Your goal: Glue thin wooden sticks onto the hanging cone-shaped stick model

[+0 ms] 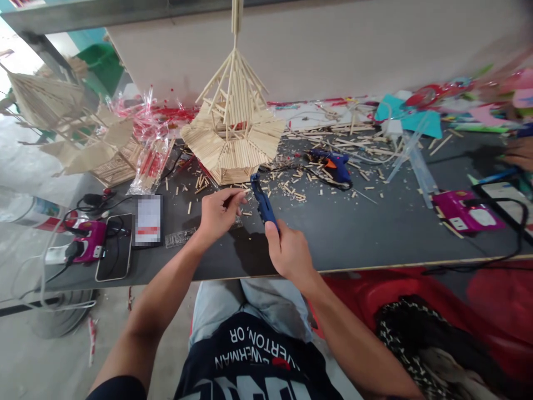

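My right hand [289, 253] is closed around the blue handles of a small cutter [261, 201], whose tip points toward a hanging wooden-stick model [233, 133] on the dark table [375, 233]. My left hand [220, 211] pinches a thin wooden stick [236, 193] just left of the cutter's jaws. Cut stick bits [291, 189] lie scattered around the model's base.
A blue glue gun [335, 165] lies right of the model. A phone [114, 247], a card and a purple charger [89, 241] sit at the left edge. Another purple device [464, 214] is at the right. Coloured paper and packets of sticks line the back.
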